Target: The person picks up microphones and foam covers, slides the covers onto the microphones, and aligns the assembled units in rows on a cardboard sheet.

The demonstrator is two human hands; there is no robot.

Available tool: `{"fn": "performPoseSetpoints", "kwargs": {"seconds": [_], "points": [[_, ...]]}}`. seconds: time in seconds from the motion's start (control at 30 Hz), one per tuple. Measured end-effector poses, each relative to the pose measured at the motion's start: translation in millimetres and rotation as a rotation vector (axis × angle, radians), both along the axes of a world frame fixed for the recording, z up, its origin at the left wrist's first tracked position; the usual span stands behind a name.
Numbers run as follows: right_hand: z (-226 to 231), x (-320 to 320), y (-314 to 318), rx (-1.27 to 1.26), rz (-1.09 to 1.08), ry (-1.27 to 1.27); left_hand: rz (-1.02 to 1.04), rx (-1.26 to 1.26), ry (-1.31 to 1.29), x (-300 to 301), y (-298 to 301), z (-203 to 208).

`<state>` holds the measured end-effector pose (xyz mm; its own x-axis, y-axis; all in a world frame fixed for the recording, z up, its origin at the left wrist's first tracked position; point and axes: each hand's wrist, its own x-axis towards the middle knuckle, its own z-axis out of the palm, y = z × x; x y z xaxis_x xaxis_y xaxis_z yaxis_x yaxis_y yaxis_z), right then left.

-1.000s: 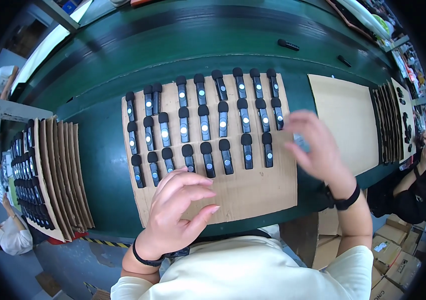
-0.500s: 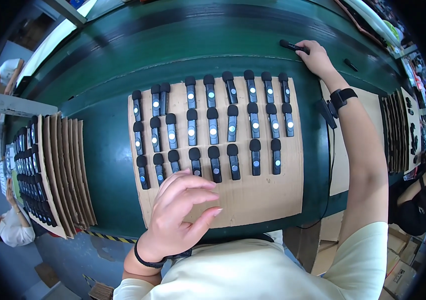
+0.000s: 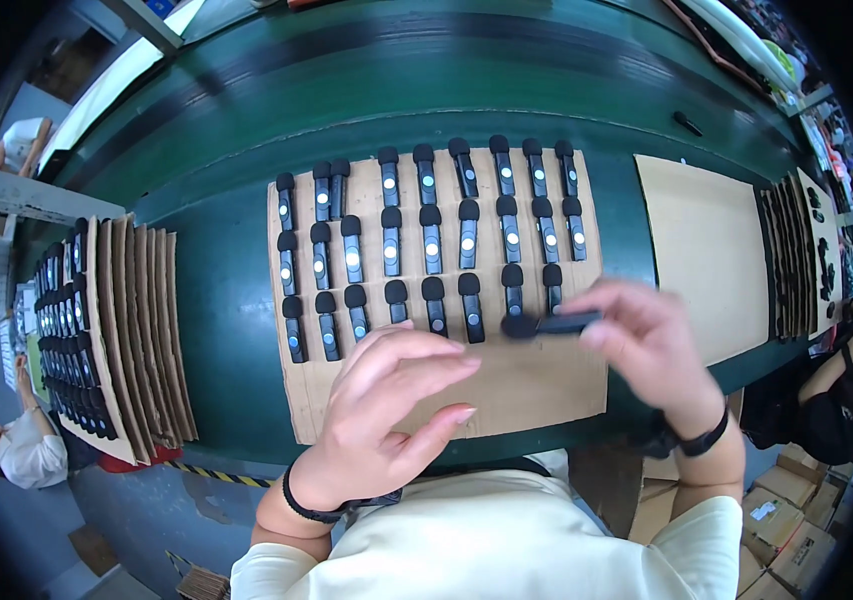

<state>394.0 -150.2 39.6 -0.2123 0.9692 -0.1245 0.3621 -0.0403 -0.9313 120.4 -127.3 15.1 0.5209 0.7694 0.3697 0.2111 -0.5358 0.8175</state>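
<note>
My right hand [image 3: 651, 345], slightly smeared by motion, grips a small black clip-on microphone [image 3: 564, 323] by its body, the foam tip pointing left. It hangs over the right part of a cardboard sheet [image 3: 546, 395], just below the end of the nearest row. On that sheet stand three rows of like microphones [image 3: 432, 250], foam tips facing away from me, many showing a bright round spot. My left hand [image 3: 386, 410] hovers over the sheet's near left part, thumb and fingers apart and holding nothing. Its fingers partly cover the nearest row.
A single microphone [image 3: 687, 123] lies on the green surface at the far right. Beside my sheet is a bare cardboard sheet [image 3: 701, 250]. Upright cardboard sheets carrying microphones stand at the left [image 3: 146, 340] and right [image 3: 796, 270]. Other people are at the left [image 3: 31, 445] and right [image 3: 831, 420].
My right hand has picked up the microphone from the far right and brought it back over the near part of the cardboard. My left hand has shifted slightly right, still open.
</note>
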Motion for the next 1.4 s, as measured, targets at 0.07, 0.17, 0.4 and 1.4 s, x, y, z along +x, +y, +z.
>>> {"fn": "performPoseSetpoints", "kwargs": {"seconds": [0.07, 0.17, 0.4, 1.4], "points": [[-6, -11, -20, -0.066, -0.013, 0.134, -0.039, 0.016, 0.012, 4, -2, 2], [-20, -26, -30, -0.141, -0.011, 0.292, -0.077, 0.027, 0.013, 5, -5, -3], [-33, -45, -37, -0.030, -0.040, 0.368, -0.056, -0.053, -0.019, -2, -9, -8], [-32, -60, -26, 0.528, 0.020, 0.090, -0.056, 0.030, -0.059, 2, -8, -1]]}}
